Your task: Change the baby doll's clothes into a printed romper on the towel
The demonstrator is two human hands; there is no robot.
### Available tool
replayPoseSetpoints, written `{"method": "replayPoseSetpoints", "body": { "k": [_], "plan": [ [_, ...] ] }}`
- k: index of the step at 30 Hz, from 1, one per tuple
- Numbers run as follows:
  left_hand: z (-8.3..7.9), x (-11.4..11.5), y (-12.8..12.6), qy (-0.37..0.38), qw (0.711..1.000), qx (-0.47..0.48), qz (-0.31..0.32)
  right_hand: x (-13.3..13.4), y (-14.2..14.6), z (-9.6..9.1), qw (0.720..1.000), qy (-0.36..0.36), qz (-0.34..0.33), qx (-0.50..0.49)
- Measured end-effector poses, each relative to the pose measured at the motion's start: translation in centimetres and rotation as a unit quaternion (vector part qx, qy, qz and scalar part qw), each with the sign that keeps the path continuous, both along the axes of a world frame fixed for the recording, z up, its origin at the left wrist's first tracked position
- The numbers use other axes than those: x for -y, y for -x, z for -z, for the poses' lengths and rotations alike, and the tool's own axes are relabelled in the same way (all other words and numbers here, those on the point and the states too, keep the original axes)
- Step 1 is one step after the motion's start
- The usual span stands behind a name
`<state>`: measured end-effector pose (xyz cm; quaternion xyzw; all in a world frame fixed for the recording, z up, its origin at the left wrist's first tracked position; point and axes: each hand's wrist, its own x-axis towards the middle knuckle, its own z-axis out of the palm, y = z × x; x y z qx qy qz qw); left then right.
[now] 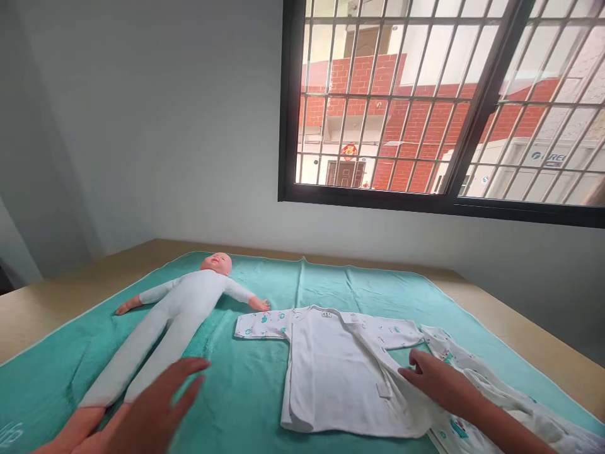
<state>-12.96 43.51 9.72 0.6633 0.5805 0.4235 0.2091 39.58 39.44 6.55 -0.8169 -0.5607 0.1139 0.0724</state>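
Note:
A baby doll (pixel 182 309) in a white bodysuit lies on its back on the left of a teal towel (pixel 250 384), arms spread. My left hand (pixel 155 407) hovers open, fingers stretched out, over the doll's legs near the front edge. A white printed baby shirt (pixel 331 372) lies spread flat in the middle. My right hand (pixel 437 381) rests on the shirt's right front flap, fingers curled on the fabric. A second printed white garment (pixel 477 378) lies crumpled under and beyond my right forearm.
The towel covers a light wooden table (pixel 520 334) set against a grey wall. A black-framed barred window (pixel 425 101) is above it, with red brick buildings outside. Bare wood shows along the left, back and right edges.

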Motion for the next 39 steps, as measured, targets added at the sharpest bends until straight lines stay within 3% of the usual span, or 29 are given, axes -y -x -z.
{"method": "replayPoseSetpoints", "body": {
  "k": [2, 4, 6, 9, 13, 18, 21, 23, 25, 27, 29, 30, 32, 36, 39],
  "plan": [
    [0.3, -1.3, -5.5, 0.021, 0.996, -0.007, 0.089, 0.7, 0.7, -0.1, 1.0, -0.017, 0.006, -0.019],
    [0.5, -3.0, -11.7, 0.039, 0.974, 0.019, 0.222, 1.0, 1.8, -0.4, 0.999, -0.02, -0.013, -0.043],
    [0.9, -5.0, -17.8, 0.03, 0.958, 0.029, 0.284, 0.9, 2.9, -0.8, 0.997, -0.028, -0.044, -0.053],
    [1.8, -8.1, -25.3, 0.074, 0.951, 0.02, 0.301, 0.8, 3.8, -0.8, 0.994, -0.083, -0.062, -0.023],
    [3.7, -11.5, -31.2, 0.097, 0.949, -0.021, 0.299, 0.9, 3.6, 0.4, 0.995, -0.1, -0.007, 0.03],
    [4.7, -13.7, -33.6, 0.146, 0.944, -0.077, 0.284, 1.0, 3.3, 0.9, 0.992, -0.108, -0.026, -0.06],
    [4.1, -14.1, -33.1, 0.188, 0.928, -0.077, 0.312, 1.0, 3.7, 0.5, 0.98, -0.136, -0.057, -0.133],
    [3.4, -14.5, -32.5, 0.206, 0.916, -0.072, 0.337, 1.0, 4.4, 0.3, 0.958, -0.165, -0.08, -0.221],
    [2.8, -15.1, -32.2, 0.205, 0.912, -0.073, 0.347, 0.9, 5.4, 0.4, 0.91, -0.155, -0.074, -0.377],
    [2.4, -15.7, -32.4, 0.187, 0.918, -0.084, 0.339, 0.9, 6.6, 0.6, 0.834, -0.085, -0.052, -0.544],
    [2.2, -16.1, -33.4, 0.158, 0.926, -0.106, 0.325, 1.0, 7.7, 0.8, 0.769, -0.006, -0.04, -0.638],
    [2.3, -16.1, -34.1, 0.139, 0.929, -0.123, 0.319, 1.1, 8.0, 0.7, 0.761, 0.018, -0.038, -0.648],
    [2.5, -15.7, -35.4, 0.097, 0.932, -0.167, 0.307, 1.6, 7.8, 0.4, 0.795, 0.024, -0.037, -0.605],
    [3.5, -13.5, -36.8, 0.012, 0.922, -0.257, 0.288, 3.1, 5.3, -1.0, 0.911, -0.002, -0.07, -0.406],
    [3.6, -11.9, -35.9, -0.019, 0.915, -0.307, 0.262, 3.7, 3.9, -1.8, 0.94, 0.013, -0.115, -0.322]
  ]
}}
